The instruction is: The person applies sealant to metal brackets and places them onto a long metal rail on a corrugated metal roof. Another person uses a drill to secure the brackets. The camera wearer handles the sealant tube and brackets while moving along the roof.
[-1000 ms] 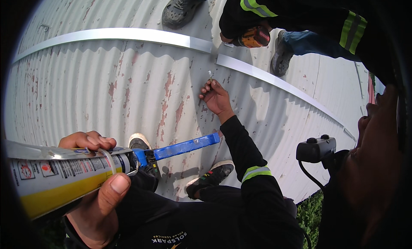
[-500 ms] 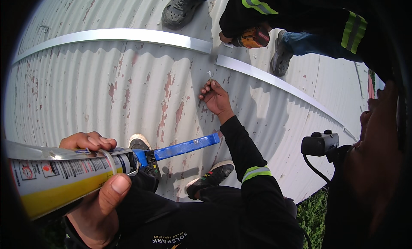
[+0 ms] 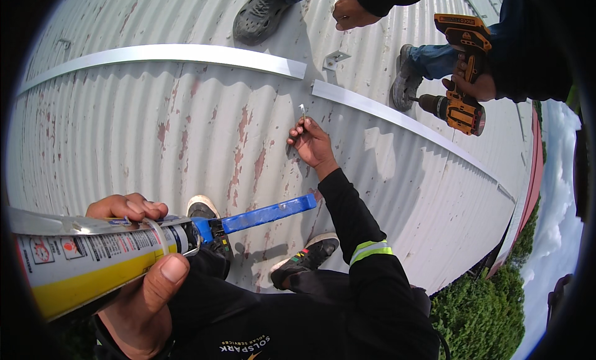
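Note:
My left hand (image 3: 146, 273) grips a sealant gun at lower left, loaded with a white and yellow tube (image 3: 81, 273); the gun's blue handle (image 3: 267, 212) sticks out toward the middle. My right hand (image 3: 313, 149) is raised at the centre, fingers pinched on a small screw (image 3: 303, 118) tipped with a white blob. Just beyond it lie two aluminium rails (image 3: 391, 114) with a gap between their ends. A metal L-bracket (image 3: 333, 60) sits on the corrugated roof past that gap.
A co-worker in grey clogs (image 3: 257, 18) stands across the rails, one hand (image 3: 351, 9) at the top, the other holding an orange-black drill (image 3: 462, 111). The peeling roof (image 3: 124, 142) has an edge at right, with trees (image 3: 472, 310) beyond.
The co-worker's drill has moved right and turned, and their other hand has risen away from the bracket, uncovering it. The near figure at right has left view. My hands are almost unchanged.

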A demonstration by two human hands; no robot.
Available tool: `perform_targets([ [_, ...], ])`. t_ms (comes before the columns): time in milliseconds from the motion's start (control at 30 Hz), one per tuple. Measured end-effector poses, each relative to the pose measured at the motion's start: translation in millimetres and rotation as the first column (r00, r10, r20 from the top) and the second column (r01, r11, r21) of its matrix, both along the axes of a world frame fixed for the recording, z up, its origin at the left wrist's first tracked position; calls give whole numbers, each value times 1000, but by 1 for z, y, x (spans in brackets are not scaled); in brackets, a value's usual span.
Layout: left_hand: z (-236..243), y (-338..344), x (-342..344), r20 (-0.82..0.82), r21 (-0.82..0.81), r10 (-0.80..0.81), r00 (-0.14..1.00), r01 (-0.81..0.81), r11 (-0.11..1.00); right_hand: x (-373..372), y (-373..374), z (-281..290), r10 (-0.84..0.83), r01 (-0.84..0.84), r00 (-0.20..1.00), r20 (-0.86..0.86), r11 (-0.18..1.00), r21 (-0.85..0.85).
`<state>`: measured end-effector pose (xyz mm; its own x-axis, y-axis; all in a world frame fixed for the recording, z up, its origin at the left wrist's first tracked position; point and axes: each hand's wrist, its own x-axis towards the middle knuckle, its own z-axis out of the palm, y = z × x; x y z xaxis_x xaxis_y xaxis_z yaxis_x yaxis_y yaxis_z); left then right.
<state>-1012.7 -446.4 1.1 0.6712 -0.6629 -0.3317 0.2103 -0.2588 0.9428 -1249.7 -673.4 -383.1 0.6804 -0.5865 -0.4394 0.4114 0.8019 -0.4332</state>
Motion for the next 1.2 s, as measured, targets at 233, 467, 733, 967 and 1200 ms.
perform_targets([
  [233,3,0,-3,-22,6,13,1000,-13,1000,0,1,1,-5,5,1000,12,1000,-6],
  [467,3,-1,-3,56,-3,-38,998,38,999,-1,1,-4,-31,31,999,-16,1000,1],
  [733,-2,1,-1,-41,-98,-45,998,41,994,8,2,54,83,-84,994,-72,996,-8],
  [967,0,-7,-2,-134,-22,-131,982,129,991,-24,-16,203,185,-241,939,-291,956,-170],
  [1200,-10,-36,-13,-268,-10,-187,945,191,982,-102,39,340,122,-310,848,-516,903,-296],
])
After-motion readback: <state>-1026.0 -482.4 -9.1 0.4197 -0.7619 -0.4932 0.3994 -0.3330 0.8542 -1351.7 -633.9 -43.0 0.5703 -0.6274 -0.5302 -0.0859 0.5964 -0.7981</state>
